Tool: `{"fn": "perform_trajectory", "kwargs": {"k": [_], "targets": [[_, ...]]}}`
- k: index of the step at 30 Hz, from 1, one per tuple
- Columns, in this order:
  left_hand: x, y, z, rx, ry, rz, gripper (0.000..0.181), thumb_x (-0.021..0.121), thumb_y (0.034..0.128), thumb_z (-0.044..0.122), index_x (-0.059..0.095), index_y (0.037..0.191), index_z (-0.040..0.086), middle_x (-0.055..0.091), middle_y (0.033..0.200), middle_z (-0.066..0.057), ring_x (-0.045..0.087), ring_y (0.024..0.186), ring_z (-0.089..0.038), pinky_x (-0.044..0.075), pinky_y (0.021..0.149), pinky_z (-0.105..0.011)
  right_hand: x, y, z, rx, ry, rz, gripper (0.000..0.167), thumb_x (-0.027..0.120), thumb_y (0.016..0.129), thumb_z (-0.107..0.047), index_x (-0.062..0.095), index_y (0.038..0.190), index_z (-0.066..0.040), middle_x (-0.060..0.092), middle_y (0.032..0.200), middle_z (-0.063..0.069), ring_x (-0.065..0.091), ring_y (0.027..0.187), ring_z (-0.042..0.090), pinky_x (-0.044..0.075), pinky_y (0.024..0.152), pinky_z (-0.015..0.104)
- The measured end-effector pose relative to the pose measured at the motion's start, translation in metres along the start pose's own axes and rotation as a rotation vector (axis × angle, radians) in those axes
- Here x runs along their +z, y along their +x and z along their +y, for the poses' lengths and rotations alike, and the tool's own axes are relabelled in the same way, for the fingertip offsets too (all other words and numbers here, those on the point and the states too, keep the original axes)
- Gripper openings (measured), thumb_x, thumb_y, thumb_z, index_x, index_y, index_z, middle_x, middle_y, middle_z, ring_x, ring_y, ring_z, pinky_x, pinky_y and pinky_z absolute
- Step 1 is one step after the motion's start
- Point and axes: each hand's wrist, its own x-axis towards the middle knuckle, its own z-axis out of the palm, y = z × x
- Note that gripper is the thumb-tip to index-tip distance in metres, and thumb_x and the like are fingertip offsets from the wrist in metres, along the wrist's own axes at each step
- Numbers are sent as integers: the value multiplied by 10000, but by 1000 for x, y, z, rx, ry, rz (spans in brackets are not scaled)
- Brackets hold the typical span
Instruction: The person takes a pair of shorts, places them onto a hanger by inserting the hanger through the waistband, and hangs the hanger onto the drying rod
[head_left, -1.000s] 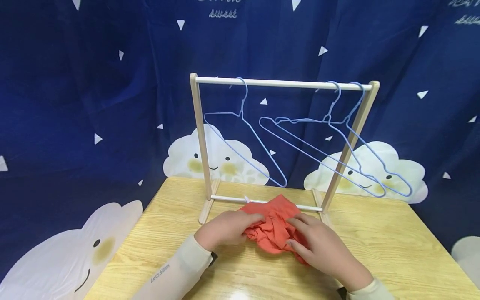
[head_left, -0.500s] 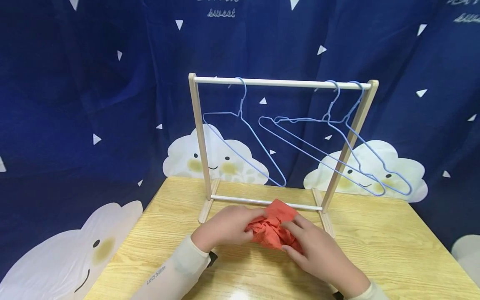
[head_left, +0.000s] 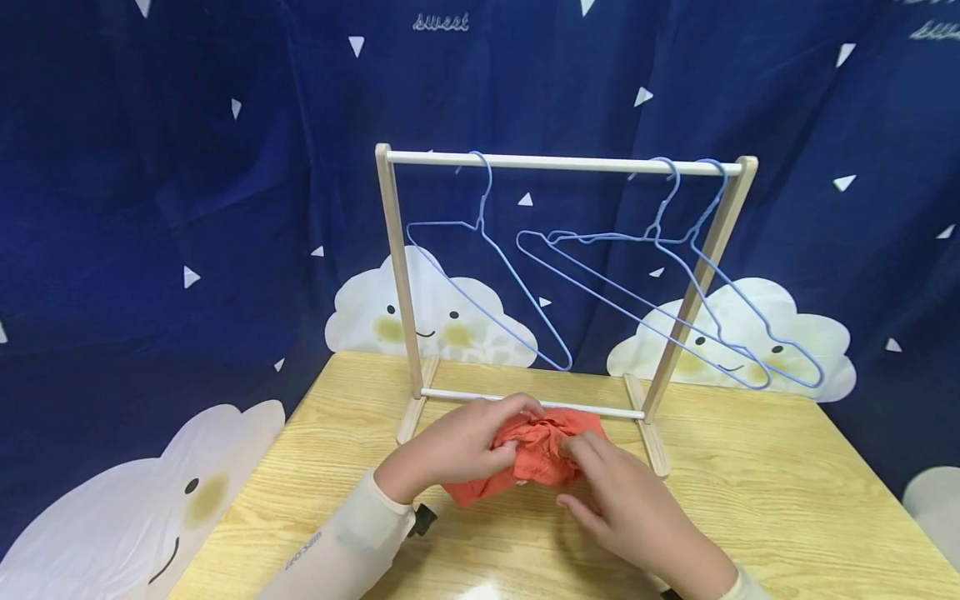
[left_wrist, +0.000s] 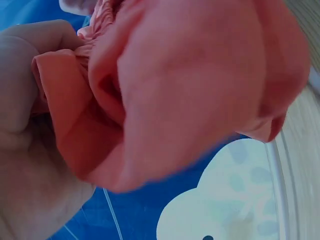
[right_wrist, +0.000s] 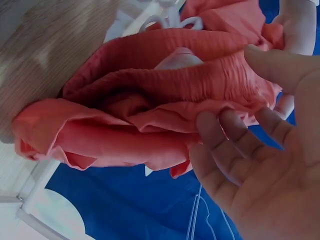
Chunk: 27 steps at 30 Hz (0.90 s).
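A crumpled red cloth (head_left: 551, 454) lies between both hands over the table, in front of the rack's lower bar. The left hand (head_left: 465, 442) grips its left side with curled fingers; in the left wrist view the cloth (left_wrist: 190, 85) bulges out beside that hand (left_wrist: 30, 130). On the right side, the right hand (head_left: 637, 508) touches the cloth with its fingertips, thumb apart. The right wrist view shows a gathered waistband and a white drawstring on the cloth (right_wrist: 150, 85), with the right hand's (right_wrist: 260, 160) fingers spread and only slightly bent against it.
Behind the hands stands a wooden rack (head_left: 401, 275) with a white top bar (head_left: 562, 162). One blue hanger (head_left: 517, 279) hangs at its left, and two more (head_left: 701, 287) hang at its right, overlapping. A dark blue curtain (head_left: 225, 183) with clouds is behind the table (head_left: 750, 500).
The cloth has been turned and bunched; its upper peak has dropped, and a flap now hangs out below the left hand. The left hand has risen slightly.
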Motion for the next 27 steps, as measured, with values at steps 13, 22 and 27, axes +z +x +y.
{"fn": "perform_trajectory", "kwargs": {"k": [13, 22, 27], "targets": [[-8, -3, 10, 47, -335, -28, 399, 577, 1083, 89, 532, 1430, 281, 609, 872, 61, 556, 704, -37, 541, 731, -231, 6, -2, 0, 8, 19, 113, 710, 872, 855, -284, 511, 1421, -53, 681, 1258, 32, 698, 1125, 195, 598, 960, 448], [-11, -3, 17, 98, -420, 3, 196, 525, 1135, 88, 613, 1273, 197, 663, 1261, 42, 616, 1206, -107, 524, 1084, -304, 11, -4, -3, 41, 5, 116, 569, 746, 887, -167, 518, 1398, -63, 699, 1212, 49, 712, 1100, 201, 595, 969, 454], [-10, -3, 16, 98, -450, -2, 232, 504, 1124, 34, 704, 1138, 152, 713, 1143, 28, 654, 1149, -96, 546, 1062, -301, 12, -3, -1, 93, -8, 117, 538, 724, 895, -134, 537, 1398, -84, 707, 1238, 70, 727, 1113, 246, 599, 962, 479]]}}
